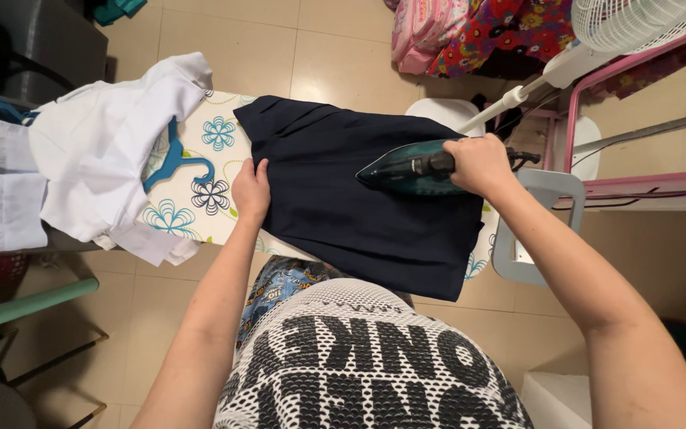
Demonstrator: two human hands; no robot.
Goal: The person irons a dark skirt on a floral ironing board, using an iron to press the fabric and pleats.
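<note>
A dark navy garment (pixel 343 199) lies spread over an ironing board (pixel 208 171) with a white cover printed with blue flowers. My right hand (pixel 479 163) grips the handle of a dark teal iron (pixel 408 169), which rests on the garment's right part with its tip pointing left. My left hand (pixel 251 189) presses flat on the garment's left edge, fingers together, pinning the cloth to the board.
White shirts (pixel 101 151) and a blue hanger (pixel 176 163) are piled on the board's left end. A white standing fan (pixel 637 22) and pink frame (pixel 645 187) stand at the right. Colourful bags (pixel 470 32) lie on the tiled floor beyond.
</note>
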